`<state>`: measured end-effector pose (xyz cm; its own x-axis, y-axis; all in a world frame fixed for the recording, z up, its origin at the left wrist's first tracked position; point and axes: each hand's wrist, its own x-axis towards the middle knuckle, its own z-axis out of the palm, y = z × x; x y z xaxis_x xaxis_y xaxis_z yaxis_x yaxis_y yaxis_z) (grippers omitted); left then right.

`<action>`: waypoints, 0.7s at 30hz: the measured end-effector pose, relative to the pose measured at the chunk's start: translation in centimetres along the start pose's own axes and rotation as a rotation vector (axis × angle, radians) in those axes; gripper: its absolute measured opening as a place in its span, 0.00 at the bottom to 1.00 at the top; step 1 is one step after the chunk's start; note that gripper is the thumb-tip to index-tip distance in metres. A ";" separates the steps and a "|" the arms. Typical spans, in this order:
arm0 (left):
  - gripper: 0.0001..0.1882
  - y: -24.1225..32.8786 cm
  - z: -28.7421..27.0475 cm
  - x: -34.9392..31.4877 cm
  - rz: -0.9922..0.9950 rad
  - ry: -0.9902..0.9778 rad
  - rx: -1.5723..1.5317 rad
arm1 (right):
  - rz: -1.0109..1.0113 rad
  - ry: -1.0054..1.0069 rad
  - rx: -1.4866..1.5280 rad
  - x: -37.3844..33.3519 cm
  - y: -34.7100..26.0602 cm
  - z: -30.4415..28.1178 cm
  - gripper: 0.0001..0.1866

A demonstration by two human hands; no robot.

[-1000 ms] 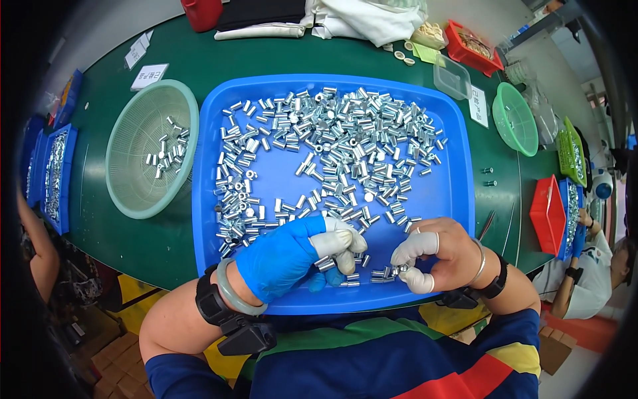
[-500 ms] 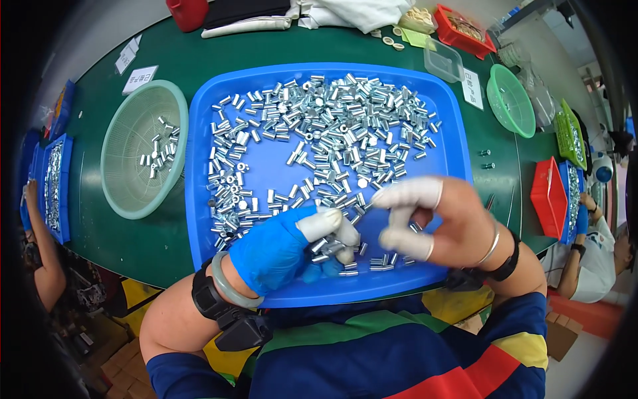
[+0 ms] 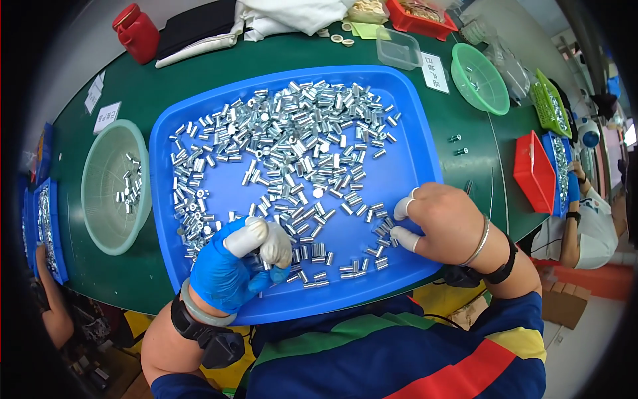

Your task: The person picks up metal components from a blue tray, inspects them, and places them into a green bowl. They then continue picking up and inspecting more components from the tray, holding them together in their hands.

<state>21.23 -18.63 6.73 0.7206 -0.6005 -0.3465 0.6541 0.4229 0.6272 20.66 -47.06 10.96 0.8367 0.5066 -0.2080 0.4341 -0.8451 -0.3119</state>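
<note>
A large blue tray (image 3: 428, 156) holds many small shiny metal sleeves (image 3: 312, 110), which look like rivet nuts. They heap up at the far side and lie looser toward me. My left hand (image 3: 229, 272), in a blue glove with white finger covers, is curled over the tray's near left part. Its fingers press together, and anything inside them is hidden. Over the right part of the tray is my right hand (image 3: 445, 223), bare except for white covers on thumb and forefinger. Those two fingertips are apart, right beside a loose group of sleeves (image 3: 382, 233).
A pale green basket (image 3: 93, 189) with a few sleeves stands left of the tray. Another green basket (image 3: 488, 80), a red bin (image 3: 535, 169) and two loose sleeves (image 3: 457, 145) are on the right. A clear box (image 3: 399, 48) and a red jug (image 3: 137, 36) stand behind. Other people work at both sides.
The view has shifted. My right hand has moved away from the left, down to the sleeves at the right. My left hand has drawn toward the tray's near left, its fingers curled tighter.
</note>
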 end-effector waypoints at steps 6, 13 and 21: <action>0.15 -0.2 0.2 0.1 0.022 0.039 0.011 | -0.087 0.015 -0.035 -0.4 0.9 0.2 0.11; 0.14 -0.3 0.1 0.4 0.053 0.039 0.032 | -0.582 0.035 -0.143 0.8 1.8 0.4 0.16; 0.14 0.0 0.1 0.3 0.036 0.057 0.002 | -0.695 -0.082 -0.168 2.7 2.8 0.6 0.16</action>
<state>21.47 -18.90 6.73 0.7558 -0.5453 -0.3625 0.6268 0.4424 0.6414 23.97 -47.97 8.96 0.3231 0.9426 -0.0843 0.9084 -0.3338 -0.2519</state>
